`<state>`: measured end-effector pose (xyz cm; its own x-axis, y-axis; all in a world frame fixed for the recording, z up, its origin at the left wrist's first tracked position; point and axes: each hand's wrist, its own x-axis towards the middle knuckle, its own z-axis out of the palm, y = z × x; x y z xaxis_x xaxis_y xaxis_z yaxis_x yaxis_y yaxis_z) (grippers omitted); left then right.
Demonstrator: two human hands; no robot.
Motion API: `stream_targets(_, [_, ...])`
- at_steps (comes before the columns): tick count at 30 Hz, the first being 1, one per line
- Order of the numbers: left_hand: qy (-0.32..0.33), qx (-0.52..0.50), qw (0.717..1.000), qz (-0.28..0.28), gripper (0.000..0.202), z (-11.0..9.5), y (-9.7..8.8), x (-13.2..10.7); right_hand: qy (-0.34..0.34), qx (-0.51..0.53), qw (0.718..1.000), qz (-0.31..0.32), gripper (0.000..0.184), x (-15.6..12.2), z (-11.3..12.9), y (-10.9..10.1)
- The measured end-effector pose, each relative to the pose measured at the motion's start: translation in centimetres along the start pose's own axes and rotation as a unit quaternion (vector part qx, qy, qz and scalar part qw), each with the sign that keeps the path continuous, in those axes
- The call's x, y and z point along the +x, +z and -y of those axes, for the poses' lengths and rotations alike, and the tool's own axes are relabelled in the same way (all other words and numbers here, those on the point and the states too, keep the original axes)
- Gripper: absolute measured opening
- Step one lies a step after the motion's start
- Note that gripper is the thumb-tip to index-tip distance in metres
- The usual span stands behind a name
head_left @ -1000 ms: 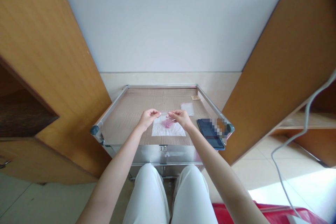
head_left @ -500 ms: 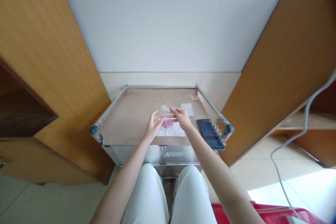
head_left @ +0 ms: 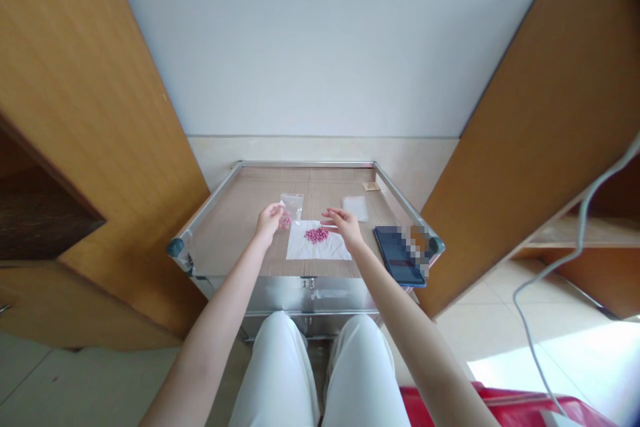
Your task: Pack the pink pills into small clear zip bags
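Observation:
My left hand (head_left: 271, 220) is closed on the edge of a small clear plastic bag (head_left: 293, 205), with a few pink beads at its lower end beside my fingers. A heap of small pink beads (head_left: 317, 235) lies on a white cloth or tissue (head_left: 320, 252) in front of me. Above the right side of the cloth hovers my right hand (head_left: 344, 223), its fingers apart and nothing seen in them. Just beyond that hand lies a stack of clear bags (head_left: 356, 207) on the tabletop.
The wood-patterned tabletop (head_left: 235, 233) has a raised metal rail (head_left: 307, 164). A dark tablet or phone (head_left: 397, 257) lies at the right edge, partly pixelated. A small tan card (head_left: 371, 187) sits at the back right. Wooden cabinets (head_left: 530, 113) flank both sides.
My left hand has moved left with the bag, away from my right hand. My right hand has let go of the bag and its fingers have parted. The bead heap is now uncovered.

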<state>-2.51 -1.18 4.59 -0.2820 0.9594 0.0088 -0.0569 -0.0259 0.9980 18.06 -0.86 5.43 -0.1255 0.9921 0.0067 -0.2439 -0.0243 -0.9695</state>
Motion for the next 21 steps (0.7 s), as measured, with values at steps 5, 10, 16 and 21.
stream_targets(5, [-0.064, 0.083, 0.993, -0.046, 0.021, 1.1, -1.3, 3.5, -0.054, -0.036, 0.994, -0.082, 0.025, 0.5, -2.7, -2.4])
stream_targets(10, [-0.083, 0.119, 0.988, -0.054, 0.022, 2.2, -1.6, 4.9, -0.089, -0.067, 0.988, -0.11, 0.031, 0.8, -4.4, -3.5])
stream_targets(16, [-0.087, 0.187, 0.977, -0.054, 0.023, 3.3, -1.8, 6.1, -0.102, -0.094, 0.984, -0.109, 0.034, 0.8, -4.8, -3.7])
stream_targets(21, [-0.05, 0.272, 0.958, -0.072, 0.021, 3.8, -2.0, 6.5, -0.141, -0.207, 0.959, -0.134, 0.035, 1.1, -3.7, -4.7])
